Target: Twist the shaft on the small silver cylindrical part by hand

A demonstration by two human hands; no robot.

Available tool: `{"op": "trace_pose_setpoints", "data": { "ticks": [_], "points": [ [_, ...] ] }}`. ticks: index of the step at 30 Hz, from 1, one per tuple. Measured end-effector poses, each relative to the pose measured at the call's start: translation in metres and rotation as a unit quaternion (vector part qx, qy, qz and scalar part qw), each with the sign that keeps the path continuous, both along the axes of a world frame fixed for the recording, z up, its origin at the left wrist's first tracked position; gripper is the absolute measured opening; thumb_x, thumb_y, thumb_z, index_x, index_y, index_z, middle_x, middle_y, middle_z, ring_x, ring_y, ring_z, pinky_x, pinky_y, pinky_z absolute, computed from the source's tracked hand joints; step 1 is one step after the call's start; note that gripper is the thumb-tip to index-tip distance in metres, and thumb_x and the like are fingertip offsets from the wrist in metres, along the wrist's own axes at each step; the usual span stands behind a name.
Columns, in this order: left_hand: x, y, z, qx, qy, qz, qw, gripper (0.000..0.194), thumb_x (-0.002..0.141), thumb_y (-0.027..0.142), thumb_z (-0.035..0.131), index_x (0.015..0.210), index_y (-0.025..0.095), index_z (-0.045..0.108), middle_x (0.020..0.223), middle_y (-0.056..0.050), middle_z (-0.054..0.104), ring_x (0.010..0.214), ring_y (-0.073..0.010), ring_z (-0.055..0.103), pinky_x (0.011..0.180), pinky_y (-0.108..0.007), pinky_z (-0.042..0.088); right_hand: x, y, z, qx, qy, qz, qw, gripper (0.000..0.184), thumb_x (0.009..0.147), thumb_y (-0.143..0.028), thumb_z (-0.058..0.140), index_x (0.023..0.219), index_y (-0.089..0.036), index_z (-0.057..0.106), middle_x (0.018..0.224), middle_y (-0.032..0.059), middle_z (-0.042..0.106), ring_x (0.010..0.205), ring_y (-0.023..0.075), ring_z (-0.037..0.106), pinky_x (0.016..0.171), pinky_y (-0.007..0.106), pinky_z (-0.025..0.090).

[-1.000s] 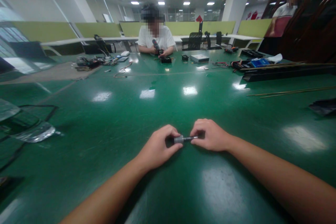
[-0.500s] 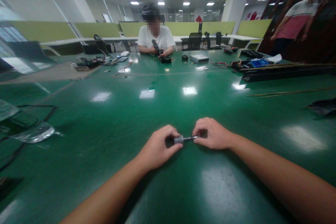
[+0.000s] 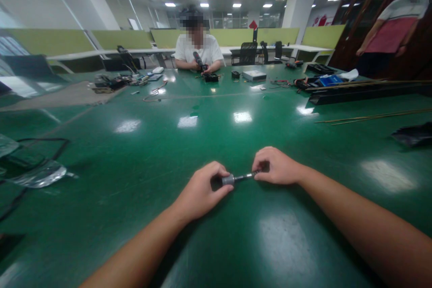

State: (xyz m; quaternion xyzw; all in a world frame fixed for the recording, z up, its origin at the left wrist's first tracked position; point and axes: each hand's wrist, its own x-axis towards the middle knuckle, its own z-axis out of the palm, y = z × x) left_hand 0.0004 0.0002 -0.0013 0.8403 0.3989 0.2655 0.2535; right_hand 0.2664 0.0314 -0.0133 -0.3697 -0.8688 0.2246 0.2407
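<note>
Between thumb and fingers, my left hand (image 3: 201,191) is closed around a short grey metal cylinder (image 3: 227,180), just above the green table. A thin, shiny metal shaft (image 3: 242,177) sticks out of the cylinder towards the right. At the shaft's far end my right hand (image 3: 275,166) pinches it, thumb below and fingers above. The very tip is hidden in that grip, and the exact kind of the part is too small to tell. The cylinder and shaft lie nearly in one line, tilted slightly up to the right.
A clear plastic container (image 3: 32,168) and a black cable (image 3: 50,139) are at the left. Thin rods (image 3: 367,118) and a long black channel (image 3: 357,94) lie at the right. Across the green table (image 3: 209,139) a seated person (image 3: 199,49) holds a dark tool; another person (image 3: 393,31) stands far right.
My right hand has moved a little right and up, away from the left, and more of the shaft shows. My left hand keeps hold of the cylinder. The view has shifted slightly.
</note>
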Motion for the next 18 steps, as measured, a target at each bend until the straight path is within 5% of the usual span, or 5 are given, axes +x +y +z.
{"op": "trace_pose_setpoints", "data": {
  "ticks": [5,18],
  "points": [
    [0.000,0.000,0.000,-0.003,0.002,-0.002,1.000,0.010,0.082,0.020,0.069,0.088,0.019,0.061,0.095,-0.004,0.066,0.089,-0.0197,0.061,0.082,-0.034,0.048,0.011,0.008,-0.001,-0.051,0.016,-0.008,0.999,0.007,0.071,-0.022,0.075,0.075,-0.017,0.072,0.071,0.0006,0.068,0.068,0.0139,0.061,0.066,0.026,0.046],
    [0.001,0.002,-0.003,0.002,-0.003,-0.004,1.000,0.011,0.080,0.020,0.069,0.088,0.019,0.061,0.093,-0.003,0.065,0.087,-0.0194,0.061,0.080,-0.032,0.048,-0.016,-0.004,0.003,-0.015,-0.006,0.007,1.000,0.010,0.075,-0.028,0.077,0.077,-0.019,0.073,0.072,-0.0001,0.069,0.069,0.0138,0.062,0.079,0.031,0.043]
  ]
}}
